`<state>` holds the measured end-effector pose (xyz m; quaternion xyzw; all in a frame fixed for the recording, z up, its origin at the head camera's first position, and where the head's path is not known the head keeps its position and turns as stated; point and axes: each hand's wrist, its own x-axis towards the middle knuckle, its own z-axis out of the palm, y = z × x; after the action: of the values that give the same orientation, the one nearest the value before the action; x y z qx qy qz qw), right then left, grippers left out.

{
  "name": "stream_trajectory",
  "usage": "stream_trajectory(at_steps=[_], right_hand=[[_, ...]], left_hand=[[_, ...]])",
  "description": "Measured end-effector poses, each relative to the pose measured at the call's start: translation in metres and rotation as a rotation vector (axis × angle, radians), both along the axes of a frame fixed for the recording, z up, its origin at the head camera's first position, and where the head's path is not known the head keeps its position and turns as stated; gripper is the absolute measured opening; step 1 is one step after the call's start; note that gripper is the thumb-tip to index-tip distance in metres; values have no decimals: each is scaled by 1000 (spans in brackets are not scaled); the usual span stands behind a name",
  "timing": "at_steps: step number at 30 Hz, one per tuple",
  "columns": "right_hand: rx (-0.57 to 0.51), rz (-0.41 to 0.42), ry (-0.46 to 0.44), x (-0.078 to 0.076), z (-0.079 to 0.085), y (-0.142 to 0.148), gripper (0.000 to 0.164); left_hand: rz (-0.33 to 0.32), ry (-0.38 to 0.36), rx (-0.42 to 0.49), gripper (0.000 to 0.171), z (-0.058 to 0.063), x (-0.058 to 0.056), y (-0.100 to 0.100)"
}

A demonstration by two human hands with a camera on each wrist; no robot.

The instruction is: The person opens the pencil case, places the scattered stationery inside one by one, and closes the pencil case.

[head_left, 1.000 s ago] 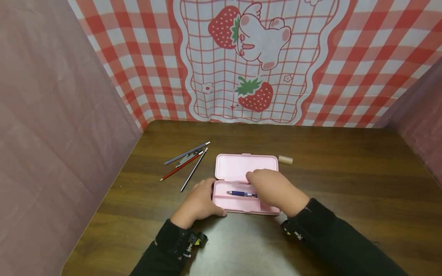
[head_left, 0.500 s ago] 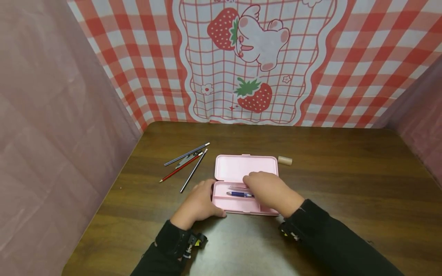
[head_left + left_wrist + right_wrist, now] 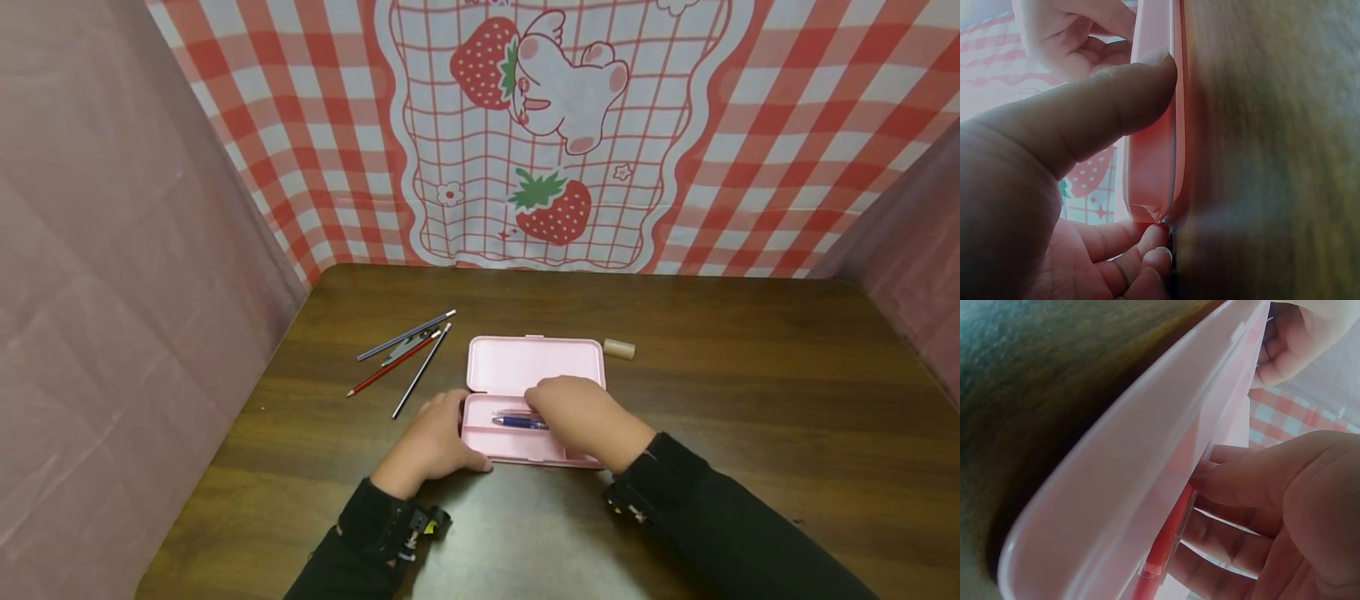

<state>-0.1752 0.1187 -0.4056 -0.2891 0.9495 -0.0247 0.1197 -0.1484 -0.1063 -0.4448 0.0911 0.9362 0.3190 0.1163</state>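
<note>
A pink pencil case point(image 3: 513, 445) lies on the table with its lid point(image 3: 517, 362) folded back. My left hand point(image 3: 427, 437) grips its left end, thumb point(image 3: 1141, 90) along the front wall and fingertips at the far corner. Over the case's right half, my right hand point(image 3: 585, 417) reaches into the back compartment. Its thumb and fingers pinch a clear-barrelled pen with red parts point(image 3: 1166, 540), seen in the right wrist view. A blue pen point(image 3: 517, 422) rests in the same compartment, close alongside the clear one. The right ends of both pens are hidden under the hand in the head view.
Left of the case lie a blue pencil point(image 3: 405, 335), a red pencil point(image 3: 390, 365), a dark silvery pencil point(image 3: 422, 371) and a grey metal compass point(image 3: 408, 345). A small beige cylinder point(image 3: 618, 349) lies by the lid's right corner. A checked cloth point(image 3: 330, 167) hangs behind the table.
My right hand has shifted slightly left and toward me, bringing the clear pen from near the hinge down next to the blue pen. The left hand and case stay put.
</note>
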Motion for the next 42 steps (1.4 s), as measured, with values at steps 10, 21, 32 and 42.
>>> stream_trajectory(at_steps=[10,21,32,42], right_hand=[[8,7,-20,1,0,2,16],[-11,-5,-28,4,-1,4,11],[-32,-22,-36,4,0,8,13],[-78,-51,-19,5,-2,13,11]], left_hand=[[10,-17,2,93,0,0,0],[15,-29,5,93,1,-1,1],[16,-39,19,93,1,-1,0],[16,-41,23,93,2,0,0]])
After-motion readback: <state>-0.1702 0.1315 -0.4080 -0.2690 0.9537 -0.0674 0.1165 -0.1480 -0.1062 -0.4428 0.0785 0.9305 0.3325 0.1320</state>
